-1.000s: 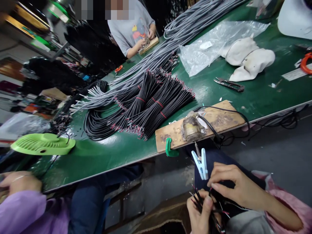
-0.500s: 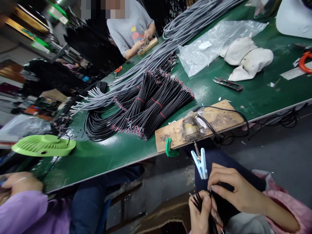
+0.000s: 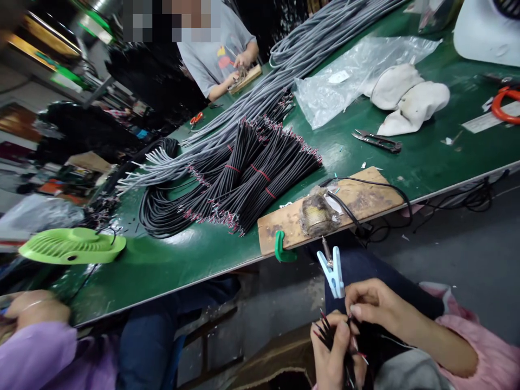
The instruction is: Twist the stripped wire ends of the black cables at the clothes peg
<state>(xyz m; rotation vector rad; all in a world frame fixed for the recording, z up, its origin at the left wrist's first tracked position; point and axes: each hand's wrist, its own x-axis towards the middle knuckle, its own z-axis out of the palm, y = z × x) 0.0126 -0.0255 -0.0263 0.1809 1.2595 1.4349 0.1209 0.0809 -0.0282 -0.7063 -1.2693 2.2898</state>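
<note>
Frame's lower right: left hand (image 3: 331, 349) grip clamped on thin black-sheathed wires (image 3: 324, 334); right hand (image 3: 376, 304) grip pinched on one.

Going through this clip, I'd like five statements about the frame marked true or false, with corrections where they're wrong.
1. The left hand holds several black wires. True.
2. The right hand is holding the black snips. False: the snips lie on the green table; the right fingertips appear to pinch a thin wire beside the left hand.
3. A green clamp sits at the near edge of the wooden board. True.
4. The gray cables lie nearer the person than the banded black bundles. False: the bundles are nearer.
5. A clear plastic bag lies beside the white cloth item. True.
</note>
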